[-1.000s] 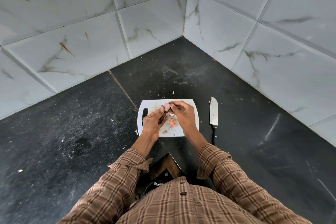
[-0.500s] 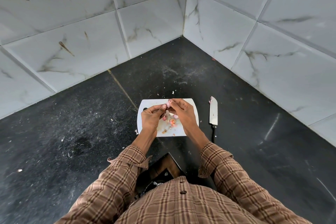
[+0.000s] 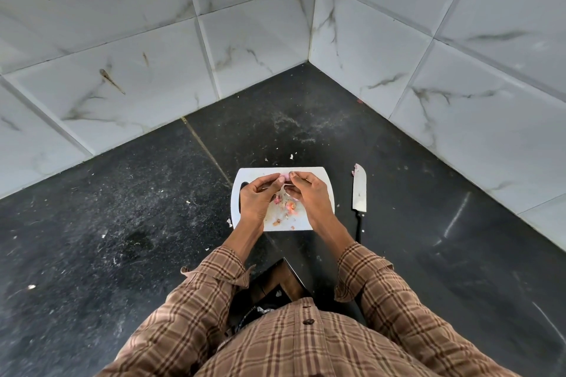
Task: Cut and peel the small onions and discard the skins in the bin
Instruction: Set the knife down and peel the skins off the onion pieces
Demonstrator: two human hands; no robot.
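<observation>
Hands (image 3: 258, 197) (image 3: 309, 196) still pinch the onion (image 3: 285, 176), now nearer the board's (image 3: 318, 176) far edge.

Dark speckled stone counter (image 3: 128, 223), tucked into a tiled corner. Sitting right on it: white cutting board (image 3: 318, 176) in the middle, knife (image 3: 359, 190) just beside its right edge, blade pointing away. Pale skin scraps (image 3: 291, 156) scattered around the board.
</observation>
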